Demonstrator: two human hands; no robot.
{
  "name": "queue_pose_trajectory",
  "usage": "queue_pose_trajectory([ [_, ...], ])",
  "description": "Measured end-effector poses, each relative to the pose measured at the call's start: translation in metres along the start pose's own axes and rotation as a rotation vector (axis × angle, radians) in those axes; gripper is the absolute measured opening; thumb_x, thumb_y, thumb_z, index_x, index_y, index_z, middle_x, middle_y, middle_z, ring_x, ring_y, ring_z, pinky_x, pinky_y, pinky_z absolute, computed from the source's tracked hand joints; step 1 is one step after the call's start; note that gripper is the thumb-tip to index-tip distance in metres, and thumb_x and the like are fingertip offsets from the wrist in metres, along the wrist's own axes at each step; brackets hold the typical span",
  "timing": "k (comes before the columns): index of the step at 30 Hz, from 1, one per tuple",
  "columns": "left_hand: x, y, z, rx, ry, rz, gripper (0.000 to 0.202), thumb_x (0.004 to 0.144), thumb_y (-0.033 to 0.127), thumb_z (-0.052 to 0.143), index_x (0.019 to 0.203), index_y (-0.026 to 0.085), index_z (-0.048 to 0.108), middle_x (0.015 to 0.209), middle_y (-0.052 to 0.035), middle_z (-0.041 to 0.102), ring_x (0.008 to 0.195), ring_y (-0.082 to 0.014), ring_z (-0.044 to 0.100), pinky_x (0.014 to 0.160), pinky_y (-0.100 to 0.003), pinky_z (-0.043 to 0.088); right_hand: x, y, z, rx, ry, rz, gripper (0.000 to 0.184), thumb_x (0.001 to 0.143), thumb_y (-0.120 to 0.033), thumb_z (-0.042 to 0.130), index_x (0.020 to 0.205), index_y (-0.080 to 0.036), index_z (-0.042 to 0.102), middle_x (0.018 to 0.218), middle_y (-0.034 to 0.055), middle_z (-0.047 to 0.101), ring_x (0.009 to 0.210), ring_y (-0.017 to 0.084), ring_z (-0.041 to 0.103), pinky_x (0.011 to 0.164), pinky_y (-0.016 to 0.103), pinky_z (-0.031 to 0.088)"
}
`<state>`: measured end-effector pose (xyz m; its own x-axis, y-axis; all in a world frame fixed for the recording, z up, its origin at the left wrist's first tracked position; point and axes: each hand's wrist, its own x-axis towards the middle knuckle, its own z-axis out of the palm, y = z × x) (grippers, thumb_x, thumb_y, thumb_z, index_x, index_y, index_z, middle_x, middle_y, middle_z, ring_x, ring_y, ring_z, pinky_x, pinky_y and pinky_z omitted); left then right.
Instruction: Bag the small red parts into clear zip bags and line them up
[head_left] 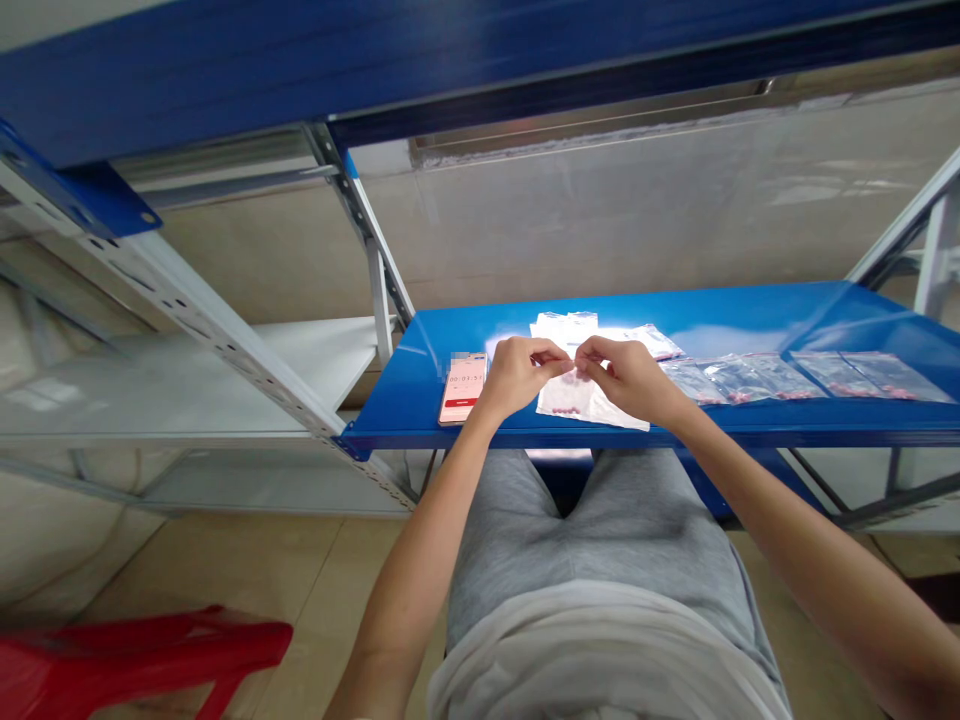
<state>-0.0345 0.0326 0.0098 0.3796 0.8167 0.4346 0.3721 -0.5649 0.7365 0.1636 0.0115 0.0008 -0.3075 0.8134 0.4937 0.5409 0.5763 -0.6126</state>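
Grip of left hand (525,375) and right hand (624,376) pinched, cannot tell on what, above white sheet (600,408) bearing red bits (565,410), by near edge of shelf (750,312). Could spill bits by nudging sheet or slackening pinch.

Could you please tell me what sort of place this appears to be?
This is probably a storeroom or workroom: a blue metal shelf serves as the work surface, small clear bags lie in a row along it, and pale shelving stands to its left.

Left hand (517,376) near right hand (628,376); white sheet (576,396) beneath
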Motion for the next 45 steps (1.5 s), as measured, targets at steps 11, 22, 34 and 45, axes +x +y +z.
queue_pose_trajectory([
  [11,0.005,-0.008,0.0,-0.292,0.137,-0.109,0.024,0.086,0.038,0.075,0.1,0.017,0.074,0.099,-0.0078,0.077,0.086,-0.0188,0.072,0.073,-0.028,0.055,0.0,0.011,-0.006,0.393,-0.161,0.272,0.025,0.085,-0.042,0.07,0.093,-0.019,0.07,0.085,0.0097,0.079,0.081,0.024,0.075,0.063,0.031,0.053],
  [22,0.004,-0.015,0.007,-0.254,0.022,-0.231,0.036,0.081,0.025,0.078,0.115,0.015,0.07,0.102,-0.0114,0.077,0.087,-0.0198,0.074,0.078,-0.03,0.056,0.001,0.015,-0.008,0.595,-0.035,0.377,0.043,0.074,-0.058,0.082,0.092,-0.02,0.071,0.088,0.009,0.079,0.087,0.024,0.075,0.078,0.037,0.057],
  [34,0.005,-0.014,0.014,-0.234,0.055,-0.156,0.024,0.081,0.021,0.076,0.104,0.016,0.072,0.092,-0.0068,0.075,0.084,-0.0163,0.071,0.079,-0.028,0.055,0.002,0.029,-0.011,0.369,-0.077,0.191,0.015,0.077,-0.032,0.074,0.078,-0.018,0.07,0.084,0.0054,0.074,0.078,0.019,0.068,0.071,0.033,0.053],
  [45,0.017,-0.011,0.051,-0.359,-0.009,-0.216,0.025,0.08,0.022,0.076,0.104,0.016,0.073,0.084,-0.0042,0.072,0.075,-0.0137,0.068,0.069,-0.026,0.054,-0.012,0.05,-0.04,0.385,-0.227,0.263,0.031,0.076,-0.027,0.075,0.105,-0.023,0.066,0.079,0.0003,0.072,0.074,0.017,0.065,0.068,0.03,0.052],
])
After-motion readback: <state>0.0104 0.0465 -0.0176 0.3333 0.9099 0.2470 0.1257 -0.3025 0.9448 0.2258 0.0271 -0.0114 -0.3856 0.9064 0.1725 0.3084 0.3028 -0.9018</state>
